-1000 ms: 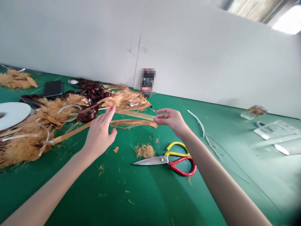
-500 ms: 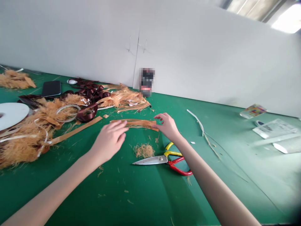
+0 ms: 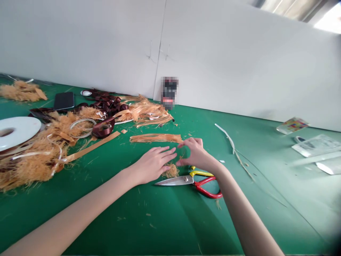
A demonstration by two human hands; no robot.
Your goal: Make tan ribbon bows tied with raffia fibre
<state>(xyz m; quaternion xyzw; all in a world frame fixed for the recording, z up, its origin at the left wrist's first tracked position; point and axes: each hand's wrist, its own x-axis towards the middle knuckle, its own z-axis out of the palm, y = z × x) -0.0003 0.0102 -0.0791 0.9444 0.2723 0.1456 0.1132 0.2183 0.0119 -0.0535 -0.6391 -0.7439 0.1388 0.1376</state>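
A small heap of tan fibre scraps (image 3: 172, 172) lies on the green table, partly covered by my left hand (image 3: 151, 163). That hand is open, its fingers stretched flat toward the right. My right hand (image 3: 195, 153) is just right of the heap, thumb and fingers curved apart like a C, with nothing plainly between them. Beyond both hands rests a flat bundle of tan raffia-like strips (image 3: 156, 138). Closest to me are scissors (image 3: 186, 180) with one yellow and one red handle, the blades pointing left.
Frayed tan fibre (image 3: 34, 163), a white spool (image 3: 18, 132), brown ribbon (image 3: 103, 127) and a dark phone-like slab (image 3: 64, 101) crowd the left. A blurred dark object (image 3: 169, 93) leans on the white wall. Clear plastic packets (image 3: 317, 145) and a white strip (image 3: 226, 137) lie right.
Both hands have come off the strip bundle, which stays on the table. My left hand has moved right onto the scrap heap, and my right hand has come down closer beside it.
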